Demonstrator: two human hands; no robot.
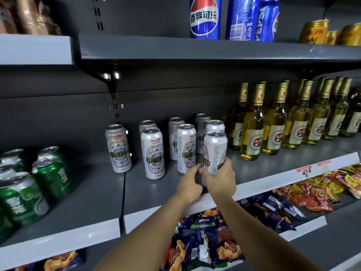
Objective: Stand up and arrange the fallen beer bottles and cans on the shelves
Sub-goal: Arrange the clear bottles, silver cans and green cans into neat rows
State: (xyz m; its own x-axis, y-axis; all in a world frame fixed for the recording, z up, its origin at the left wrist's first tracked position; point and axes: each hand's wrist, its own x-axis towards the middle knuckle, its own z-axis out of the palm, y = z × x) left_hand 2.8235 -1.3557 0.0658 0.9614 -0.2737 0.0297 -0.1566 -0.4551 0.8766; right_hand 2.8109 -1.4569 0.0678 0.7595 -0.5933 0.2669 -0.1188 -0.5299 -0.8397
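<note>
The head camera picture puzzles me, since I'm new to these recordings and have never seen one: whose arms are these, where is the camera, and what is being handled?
There is no machine here. A person wears a wide-angle camera on the head, so you look forward and down along their own bare arms at a grey store shelf.

The right hand wraps its grip round the lower part of an upright white beer can at the front of the shelf. The left hand is beside it, fingertips at the can's base.

More white cans stand to the left, green cans further left, and yellow beer bottles to the right. Blue Pepsi cans stand on the shelf above, snack packets lie below.
</note>
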